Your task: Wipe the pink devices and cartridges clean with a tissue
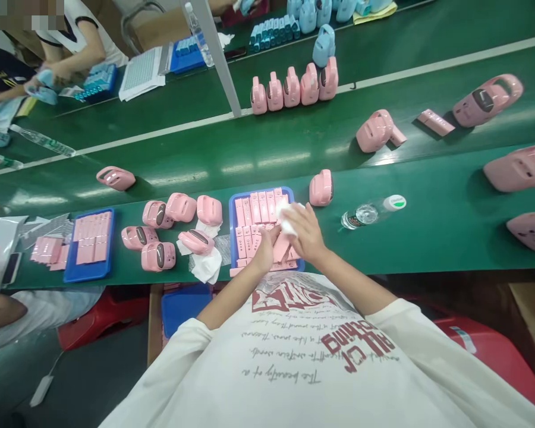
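Note:
Over the blue tray point(232, 238) filled with pink rectangular pieces, my left hand point(264, 249) grips a flat pink piece point(281, 248) at its left side. A crumpled white cloth point(287, 220) is in my right hand point(307, 233), whose fingers are bent round it just above the same piece. The lower edge of the piece overlaps the pieces lying in the tray. Left of the tray, white tissues point(206, 265) lie under a pink rounded housing point(197, 242).
More pink housings point(159, 256) stand to the left, beside another blue tray point(87, 272). A clear bottle point(366, 215) lies on the right. Pink units point(310, 84) line the divider under a metal post point(223, 59). People sit at the left.

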Available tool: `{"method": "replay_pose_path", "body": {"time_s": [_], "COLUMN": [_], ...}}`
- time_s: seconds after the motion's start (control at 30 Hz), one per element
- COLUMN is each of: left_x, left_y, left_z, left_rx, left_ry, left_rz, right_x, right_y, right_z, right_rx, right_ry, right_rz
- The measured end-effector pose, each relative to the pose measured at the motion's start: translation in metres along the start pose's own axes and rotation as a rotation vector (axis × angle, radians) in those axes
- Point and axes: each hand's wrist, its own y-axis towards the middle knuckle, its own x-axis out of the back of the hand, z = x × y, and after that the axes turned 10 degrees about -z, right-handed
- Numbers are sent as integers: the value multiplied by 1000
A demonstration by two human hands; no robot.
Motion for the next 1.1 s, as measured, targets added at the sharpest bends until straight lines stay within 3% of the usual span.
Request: {"method": "replay_pose_path", "body": {"time_s": [0.07, 0.13, 0.17, 0.3, 0.33, 0.4, 0.5, 0.63, 0.77, 0.83, 0.9, 1.0, 1.1], "left_x": [-2, -2, -2, -2, -3, -6, -12, -17, -16, -14, -12, -9, -5], "left_y": [2, 4, 3, -4, -6, -12, -16, -16, -16, -16, -17, -15, -12], "left_z": [-8, -19, -25, -44, -46, -47, -47, -47, -46, -44, -43, -42, -39], "left_rx": [1, -44, -80, -192, -204, -220, -204, -78, 15, 14, 0, 13, 27], "left_ry": [-149, -233, -247, -203, -188, -180, -211, -303, -378, -374, -368, -392, -424], "left_rz": [-17, 4, 38, 196, 214, 214, 154, 114, 146, 127, 112, 123, 114], "right_x": [0, 0, 1, 9, 12, 20, 30, 33, 26, 25, 25, 24, 15], "right_y": [-3, -5, -4, 9, 13, 20, 26, 31, 30, 27, 25, 29, 40], "right_z": [6, 7, 5, -9, -11, -8, 5, 17, 5, -10, -30, -61, -86], "right_rx": [126, 81, -52, -894, -1044, -1179, -1177, -1223, -1302, -1265, -1148, -965, -946], "right_ry": [70, 127, 137, 294, 379, 538, 631, 621, 534, 396, 165, -263, -573], "right_rz": [57, 67, 23, -367, -444, -509, -502, -513, -496, -467, -364, -45, 228]}}
